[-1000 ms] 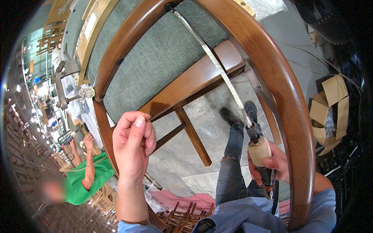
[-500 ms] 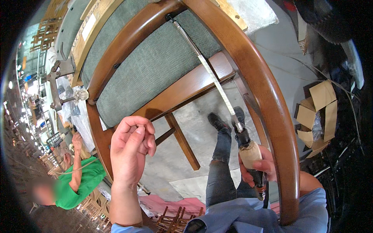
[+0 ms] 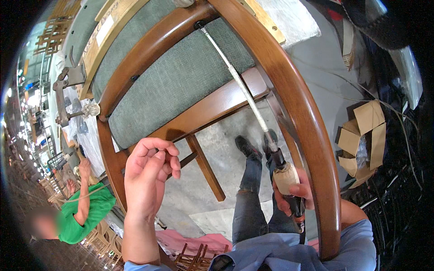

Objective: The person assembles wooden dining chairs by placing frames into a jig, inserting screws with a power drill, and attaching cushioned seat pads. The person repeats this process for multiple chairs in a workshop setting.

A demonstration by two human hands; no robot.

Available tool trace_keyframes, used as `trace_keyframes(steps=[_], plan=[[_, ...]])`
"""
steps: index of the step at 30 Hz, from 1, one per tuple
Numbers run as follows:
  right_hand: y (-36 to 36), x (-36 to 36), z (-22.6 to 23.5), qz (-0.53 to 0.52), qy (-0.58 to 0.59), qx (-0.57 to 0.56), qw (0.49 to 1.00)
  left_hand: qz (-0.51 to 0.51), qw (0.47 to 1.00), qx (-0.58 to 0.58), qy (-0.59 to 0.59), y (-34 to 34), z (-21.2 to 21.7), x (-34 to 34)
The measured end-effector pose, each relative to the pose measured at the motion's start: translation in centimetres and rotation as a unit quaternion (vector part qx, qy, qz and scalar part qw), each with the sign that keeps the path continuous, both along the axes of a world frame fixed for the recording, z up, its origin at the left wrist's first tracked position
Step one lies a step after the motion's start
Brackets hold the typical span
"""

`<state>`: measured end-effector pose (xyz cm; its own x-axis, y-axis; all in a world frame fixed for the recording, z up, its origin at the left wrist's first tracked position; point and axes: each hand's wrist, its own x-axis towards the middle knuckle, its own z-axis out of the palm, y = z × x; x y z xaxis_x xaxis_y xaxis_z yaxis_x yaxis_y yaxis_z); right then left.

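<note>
My right hand (image 3: 304, 189) wraps round an inline power screwdriver (image 3: 285, 180) with a tan wrapped body. Its long thin bit (image 3: 244, 88), partly covered in a white sleeve, reaches up and left to a dark hole in the curved rail (image 3: 156, 52) of a brown wooden chair. My left hand (image 3: 147, 176) hovers near the front of the grey-green upholstered seat (image 3: 181, 81), fingers curled and thumb pressed to them. A small dark thing seems to show in that pinch, too little to name. The chair's thick curved side piece (image 3: 312, 131) passes in front of my right forearm.
A metal clamp (image 3: 68, 88) with a wrapped tip presses by the chair's left side. Beyond it a person in a green shirt (image 3: 86, 212) works. An open cardboard box (image 3: 373, 122) and loose cables lie at the right. Stacked wooden frames (image 3: 199, 257) stand below.
The whole view has shifted slightly, moving the chair and box a little left. The bit's tip stays at the hole in the rail, and both hands keep their holds.
</note>
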<state>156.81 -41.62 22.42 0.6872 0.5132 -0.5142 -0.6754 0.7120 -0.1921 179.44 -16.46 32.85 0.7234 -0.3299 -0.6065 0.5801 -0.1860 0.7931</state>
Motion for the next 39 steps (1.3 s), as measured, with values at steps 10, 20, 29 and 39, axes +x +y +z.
trace_keyframes(steps=[10, 20, 29, 39], plan=[[0.1, 0.7, 0.5, 0.012, -0.030, -0.101, 0.994, -0.010, 1.000, -0.020, -0.007, -0.2, -0.1, -1.1], [0.0, 1.1, 0.1, 0.014, -0.020, -0.138, 0.990, -0.013, 0.999, -0.012, -0.030, -0.3, 0.0, -0.9], [0.5, 0.5, 0.5, 0.009, -0.009, -0.239, 0.971, 0.005, 0.999, 0.009, -0.032, -0.3, -0.8, 0.5], [6.3, -9.1, 3.9, 0.136, -0.105, -0.324, 0.930, 0.083, 0.988, -0.119, -0.050, 3.1, -1.0, 3.4]])
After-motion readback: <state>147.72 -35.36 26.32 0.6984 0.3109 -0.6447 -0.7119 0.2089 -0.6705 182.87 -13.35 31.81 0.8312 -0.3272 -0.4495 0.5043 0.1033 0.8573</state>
